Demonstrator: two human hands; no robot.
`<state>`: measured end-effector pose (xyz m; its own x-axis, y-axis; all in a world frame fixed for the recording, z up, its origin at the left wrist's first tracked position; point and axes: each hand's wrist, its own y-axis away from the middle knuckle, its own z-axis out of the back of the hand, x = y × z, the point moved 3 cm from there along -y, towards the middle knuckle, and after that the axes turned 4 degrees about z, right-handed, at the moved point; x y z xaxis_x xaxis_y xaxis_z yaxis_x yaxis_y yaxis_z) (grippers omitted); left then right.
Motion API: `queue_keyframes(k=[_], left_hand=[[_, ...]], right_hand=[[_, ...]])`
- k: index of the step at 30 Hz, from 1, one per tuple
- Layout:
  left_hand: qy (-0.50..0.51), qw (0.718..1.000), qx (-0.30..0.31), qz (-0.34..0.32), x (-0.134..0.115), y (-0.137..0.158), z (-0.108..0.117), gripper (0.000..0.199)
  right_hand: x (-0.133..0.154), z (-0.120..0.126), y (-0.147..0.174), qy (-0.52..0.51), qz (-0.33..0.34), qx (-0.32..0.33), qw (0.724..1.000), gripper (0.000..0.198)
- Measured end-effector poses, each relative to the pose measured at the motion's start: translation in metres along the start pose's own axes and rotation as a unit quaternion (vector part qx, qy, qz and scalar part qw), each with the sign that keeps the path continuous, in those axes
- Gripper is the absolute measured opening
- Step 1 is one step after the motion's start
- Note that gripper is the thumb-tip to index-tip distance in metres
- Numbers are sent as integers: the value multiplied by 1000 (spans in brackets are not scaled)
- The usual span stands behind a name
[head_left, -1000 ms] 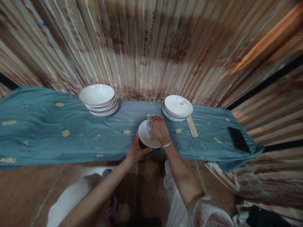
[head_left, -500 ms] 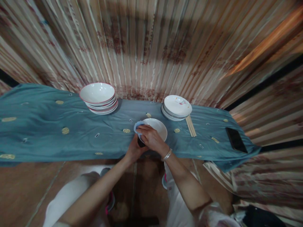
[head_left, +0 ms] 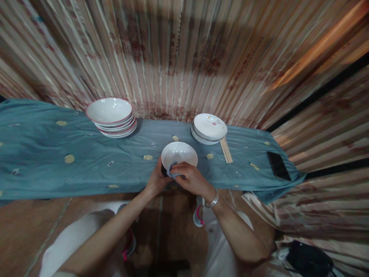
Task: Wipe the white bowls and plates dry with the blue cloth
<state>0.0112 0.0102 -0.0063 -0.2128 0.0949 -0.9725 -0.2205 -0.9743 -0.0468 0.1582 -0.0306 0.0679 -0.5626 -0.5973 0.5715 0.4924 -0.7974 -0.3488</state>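
Observation:
A white bowl with a dark outer side is held over the front part of the cloth-covered table. My left hand grips its left outer side, fingers partly hidden beneath it. In my right hand is a bunched light-blue cloth, pressed against the bowl's near inner wall and rim. The fingers of that hand are closed over the cloth, and a silver bangle circles the wrist.
Red-rimmed white bowls stand stacked at the back left. A stack of flowered plates sits back right, chopsticks beside it. A black phone lies near the right end of the teal tablecloth. A pleated curtain hangs behind.
My right hand has moved the cloth from the bowl's far left rim to its near side. The bowl now shows more of its inside. The whole view has shifted slightly.

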Motion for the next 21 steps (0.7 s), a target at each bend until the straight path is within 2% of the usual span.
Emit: queue_keyframes(k=[4,8,13,18,21], left_hand=[[28,999,10,31,0,0,0,106],[26,999,7,30,-3,-1,-1,104],[27,1000,-2,14,-2,-2,-2,102],[8,1000,-11,17,4,-4,-1,102],[9,1000,-10,18,8,-6,-1,104]], right_hand=[[-4,8,12,12,-16,-12,1000,30],[-11,15,23,42,-28,-23,998,29],[-25,30,30,147,-61,-37,986,28],[-46,45,37,220,-161,-73,959,27],[-60,44,44,219,-250,-61,941,28]])
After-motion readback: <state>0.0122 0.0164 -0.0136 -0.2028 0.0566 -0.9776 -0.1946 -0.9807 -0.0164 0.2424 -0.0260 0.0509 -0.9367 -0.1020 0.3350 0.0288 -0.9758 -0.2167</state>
